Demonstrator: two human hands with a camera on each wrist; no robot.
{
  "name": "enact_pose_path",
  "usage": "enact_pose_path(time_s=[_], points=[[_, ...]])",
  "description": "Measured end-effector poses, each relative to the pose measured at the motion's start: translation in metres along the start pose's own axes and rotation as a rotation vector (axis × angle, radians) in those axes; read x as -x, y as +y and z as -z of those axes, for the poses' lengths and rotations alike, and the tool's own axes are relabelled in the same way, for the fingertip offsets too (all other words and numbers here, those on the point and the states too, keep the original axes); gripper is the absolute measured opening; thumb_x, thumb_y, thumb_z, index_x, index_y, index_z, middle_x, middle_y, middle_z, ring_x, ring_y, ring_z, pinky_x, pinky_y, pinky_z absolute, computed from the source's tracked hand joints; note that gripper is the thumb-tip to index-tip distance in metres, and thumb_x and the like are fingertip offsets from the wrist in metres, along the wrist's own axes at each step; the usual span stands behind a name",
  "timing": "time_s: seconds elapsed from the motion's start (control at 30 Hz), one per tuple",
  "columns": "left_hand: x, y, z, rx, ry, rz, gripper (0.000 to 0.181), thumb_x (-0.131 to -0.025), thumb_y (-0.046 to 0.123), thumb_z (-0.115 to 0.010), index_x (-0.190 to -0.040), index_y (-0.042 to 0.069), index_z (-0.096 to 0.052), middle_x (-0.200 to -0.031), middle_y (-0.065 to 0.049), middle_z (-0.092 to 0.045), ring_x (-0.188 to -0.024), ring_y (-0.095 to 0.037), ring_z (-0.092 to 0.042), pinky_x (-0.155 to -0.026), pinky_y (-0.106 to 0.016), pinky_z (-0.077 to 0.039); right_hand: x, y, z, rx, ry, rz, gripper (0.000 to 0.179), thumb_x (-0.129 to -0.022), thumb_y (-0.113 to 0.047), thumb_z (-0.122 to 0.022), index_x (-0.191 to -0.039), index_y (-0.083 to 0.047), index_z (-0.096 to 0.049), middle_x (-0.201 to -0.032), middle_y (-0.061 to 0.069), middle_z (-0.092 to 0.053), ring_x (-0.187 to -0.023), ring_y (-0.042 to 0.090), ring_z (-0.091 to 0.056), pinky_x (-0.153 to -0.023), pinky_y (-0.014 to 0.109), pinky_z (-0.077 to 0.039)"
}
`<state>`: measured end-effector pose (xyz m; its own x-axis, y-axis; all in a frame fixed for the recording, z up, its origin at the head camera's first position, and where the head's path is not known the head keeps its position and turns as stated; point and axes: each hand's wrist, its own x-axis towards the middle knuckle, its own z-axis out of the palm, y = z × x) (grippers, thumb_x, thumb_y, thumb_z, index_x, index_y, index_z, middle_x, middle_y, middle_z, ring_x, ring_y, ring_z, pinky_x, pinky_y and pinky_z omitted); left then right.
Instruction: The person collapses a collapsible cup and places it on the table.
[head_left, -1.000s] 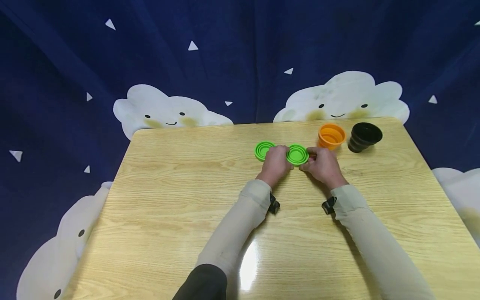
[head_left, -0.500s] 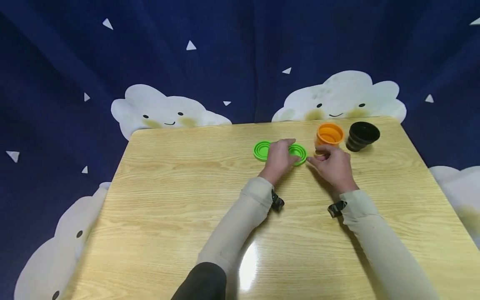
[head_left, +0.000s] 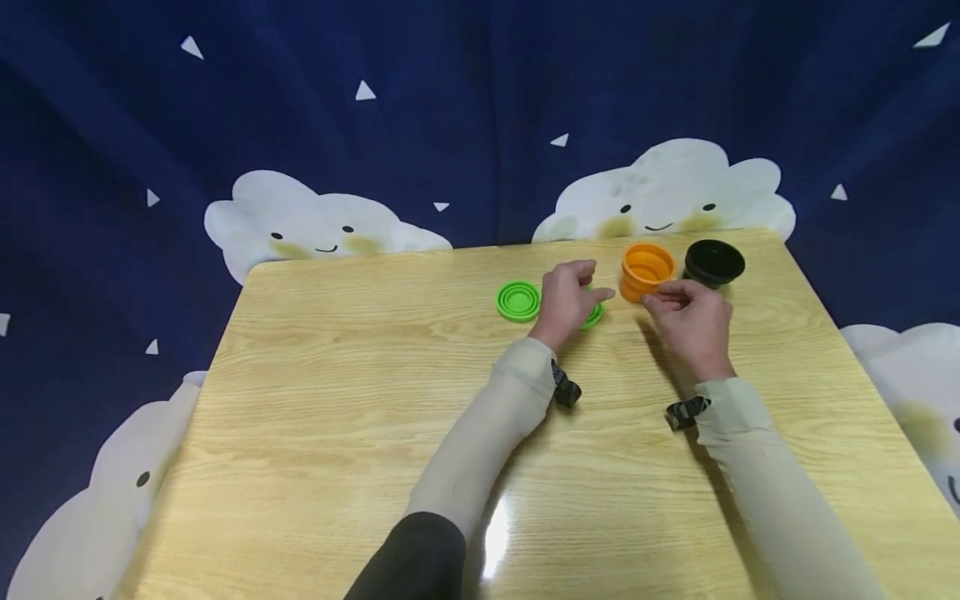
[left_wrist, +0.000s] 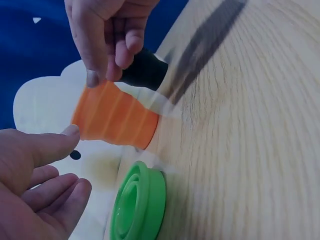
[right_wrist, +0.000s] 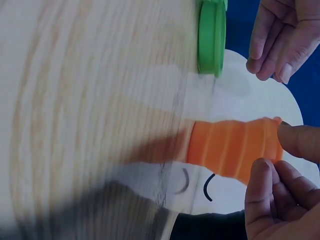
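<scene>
One orange cup [head_left: 645, 273] stands upper right on the tabletop [head_left: 337, 375], right hand [head_left: 693, 323] at its rim, whether gripping unclear. Left hand [head_left: 566, 302], fingers loosely open, hovers above one flat green cup [head_left: 595, 317].

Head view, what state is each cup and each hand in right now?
Left green collapsible cup: collapsed flat, facing up.
Right green collapsible cup: collapsed flat, partly hidden.
Orange collapsible cup: expanded, upright.
Black collapsible cup: expanded, upright, partly hidden.
Left hand: fingers apart, holding nothing.
Right hand: fingertips at the orange collapsible cup's rim; whether gripping, unclear.
</scene>
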<state>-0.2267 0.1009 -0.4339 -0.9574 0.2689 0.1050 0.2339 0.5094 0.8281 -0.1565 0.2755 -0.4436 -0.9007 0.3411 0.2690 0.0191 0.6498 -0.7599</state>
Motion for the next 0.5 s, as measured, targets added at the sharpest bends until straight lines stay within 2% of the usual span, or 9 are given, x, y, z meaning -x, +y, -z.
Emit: enact_pose_path(time_s=[0.17,0.3,0.5], points=[[-0.007,0.001,-0.009,0.03,-0.003,0.02,0.058,-0.083,0.02,-0.085,-0.136,0.01,-0.064,-0.127,-0.003,-0.068,-0.112,-0.011,-0.065,-0.089,-0.017,-0.052,-0.002,0.001,0.004,0.034,0.013,-0.027,0.029,-0.089,-0.018,-0.078,-0.108,0.004,-0.072,-0.097,0.017,-0.074,-0.074,0.004,-0.063,-0.061,0.005,-0.047],[-0.014,0.001,-0.016,0.083,-0.037,0.027,0.06,-0.083,0.018,-0.085,-0.138,0.01,-0.062,-0.13,-0.004,-0.066,-0.114,-0.013,-0.065,-0.087,-0.017,-0.053,-0.004,0.002,0.008,0.045,0.018,-0.075,0.035,-0.089,-0.023,-0.079,-0.11,0.004,-0.072,-0.099,0.017,-0.073,-0.073,0.002,-0.062,-0.059,0.005,-0.047],[-0.021,0.007,-0.023,0.125,-0.078,0.031,0.063,-0.085,0.02,-0.084,-0.142,0.01,-0.059,-0.133,-0.006,-0.064,-0.117,-0.018,-0.064,-0.088,-0.018,-0.053,-0.01,0.004,0.013,0.015,-0.002,-0.125,0.046,-0.089,-0.027,-0.079,-0.119,0.006,-0.068,-0.108,0.019,-0.071,-0.088,0.02,-0.068,-0.062,0.005,-0.047]])
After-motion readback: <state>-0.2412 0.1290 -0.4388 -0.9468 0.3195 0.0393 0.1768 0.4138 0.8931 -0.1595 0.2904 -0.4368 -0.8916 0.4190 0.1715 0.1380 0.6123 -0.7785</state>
